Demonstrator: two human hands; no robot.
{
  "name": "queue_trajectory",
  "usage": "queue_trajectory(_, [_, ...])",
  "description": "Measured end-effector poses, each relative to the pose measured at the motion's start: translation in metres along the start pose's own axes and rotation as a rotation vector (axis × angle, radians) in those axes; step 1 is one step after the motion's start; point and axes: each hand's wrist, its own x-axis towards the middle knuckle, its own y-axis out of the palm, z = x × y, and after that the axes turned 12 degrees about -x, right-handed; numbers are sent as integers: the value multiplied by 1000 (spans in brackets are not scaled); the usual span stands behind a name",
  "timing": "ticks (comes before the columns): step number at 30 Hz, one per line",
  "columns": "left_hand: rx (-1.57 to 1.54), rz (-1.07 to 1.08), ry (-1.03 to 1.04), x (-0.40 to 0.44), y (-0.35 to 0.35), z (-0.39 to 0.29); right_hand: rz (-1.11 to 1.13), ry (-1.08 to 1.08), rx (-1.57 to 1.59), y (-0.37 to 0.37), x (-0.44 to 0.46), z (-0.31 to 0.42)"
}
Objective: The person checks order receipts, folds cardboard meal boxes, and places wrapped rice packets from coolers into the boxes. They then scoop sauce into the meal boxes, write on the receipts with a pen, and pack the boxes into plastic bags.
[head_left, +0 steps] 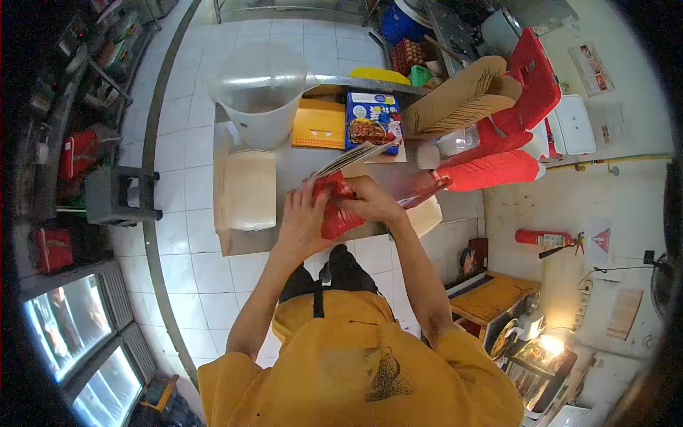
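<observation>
Both hands meet over a red piece of packaging (pixel 340 222) near the front edge of the metal table (pixel 313 160). My left hand (pixel 306 217) has its fingers bent against the packaging's left side. On its right side, my right hand (pixel 371 201) grips the packaging with curled fingers. Thin layered flat edges (pixel 353 158), like folded card, rise just beyond the hands; whether they belong to the red piece I cannot tell. Behind them lie a blue printed box (pixel 371 117) and an orange-yellow box (pixel 318 124). The fingertips are partly hidden.
A translucent bucket (pixel 260 107) and a cream block-like pack (pixel 250 190) stand on the left. Cardboard (pixel 455 99) and red plastic-wrapped packs (pixel 491 171) crowd the right by the wall. A grey stool (pixel 121 196) is on the tiled floor. Eggs (pixel 407 55) sit at the back.
</observation>
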Motion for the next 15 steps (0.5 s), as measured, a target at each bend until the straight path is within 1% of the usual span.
queue_trajectory(3, [-161,-55,72,4,5,12,-37,-44,167,8,0,-26])
queue_trajectory(6, [-143,4,62,3,-2,11,-46,-52,379,18,-1,-40])
queue_trajectory(9, [-142,-26,67,1,3,13,-74,25,199,20,-4,-43])
queue_trajectory(12, [-138,-3,-14,4,3,6,-135,24,-72,17,-7,-38])
queue_trajectory(15, [-148,-35,2,6,9,13,-180,-9,51,1,-8,-19])
